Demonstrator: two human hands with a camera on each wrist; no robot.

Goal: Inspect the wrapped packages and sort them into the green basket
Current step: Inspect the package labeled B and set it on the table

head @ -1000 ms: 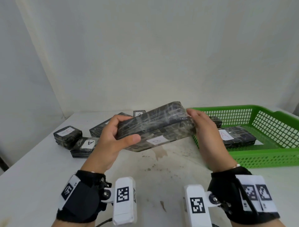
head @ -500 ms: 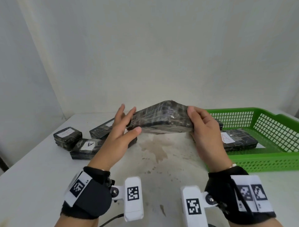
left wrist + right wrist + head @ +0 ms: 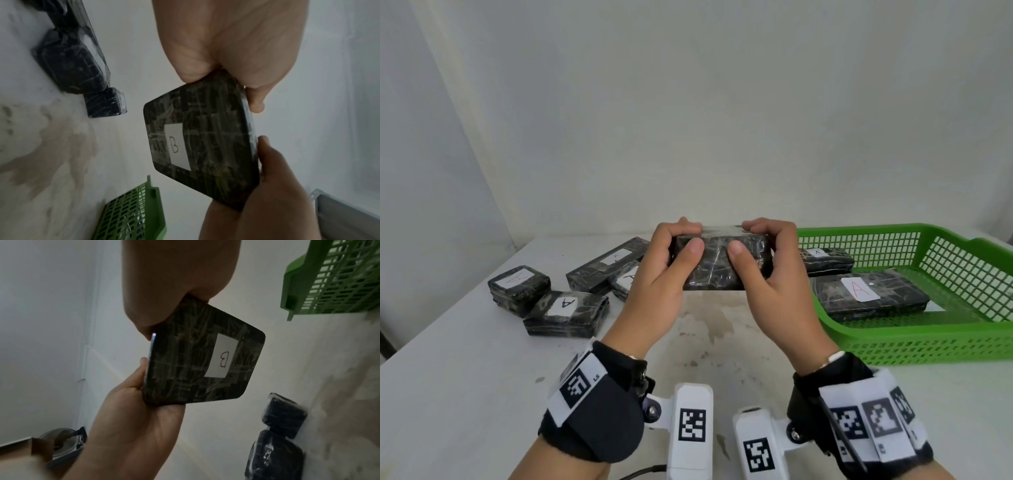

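Held at frame centre above the table [image 3: 465, 359]: wrapped package [image 3: 717, 270], long axis left-right, pinched endwise by left hand [image 3: 664, 270] and right hand [image 3: 770, 270]. Green basket [image 3: 928, 346] just right, nearer right hand.

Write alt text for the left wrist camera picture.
Both hands, left hand above and right hand below, grip a dark wrapped package whose white label reads B. Behind it lie more wrapped packages on a stained white table and a green basket corner.
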